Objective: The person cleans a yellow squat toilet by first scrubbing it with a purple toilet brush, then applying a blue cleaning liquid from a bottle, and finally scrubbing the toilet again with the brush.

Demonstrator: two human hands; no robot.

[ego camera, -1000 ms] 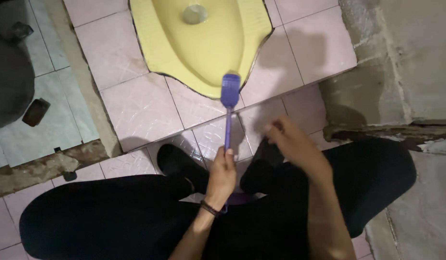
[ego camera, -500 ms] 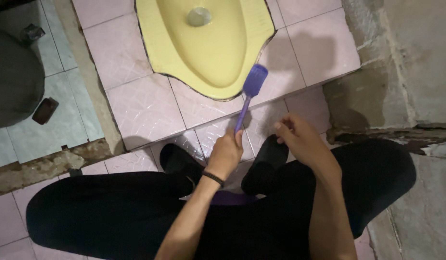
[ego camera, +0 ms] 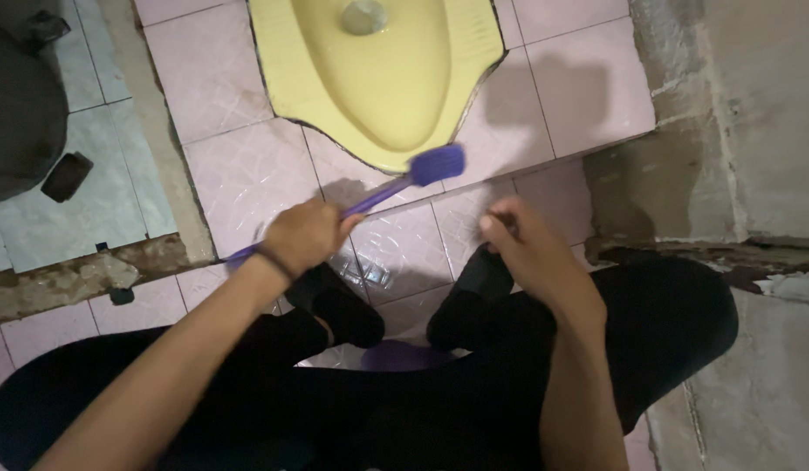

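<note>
My left hand [ego camera: 301, 235] grips the handle of a purple long-handled brush [ego camera: 435, 164]. The brush lies slanted, its head up and to the right, at the near rim of a yellow squat toilet pan [ego camera: 387, 78] set in pink floor tiles. My right hand [ego camera: 520, 244] hovers above my right knee with its fingers loosely curled and nothing in it. I squat, with black trousers and black shoes [ego camera: 335, 301] below the hands.
Pink tiles [ego camera: 239, 174] surround the pan on a raised step. A rough concrete wall and ledge [ego camera: 727, 131] stand at the right. At the left lie pale tiles, a dark round container [ego camera: 20, 113], a small brown object [ego camera: 66, 177] and a crumbling kerb [ego camera: 73, 279].
My left hand moved left and swung the brush from upright to a slant, its head now pointing right along the pan's near rim. My right hand stayed about where it was.
</note>
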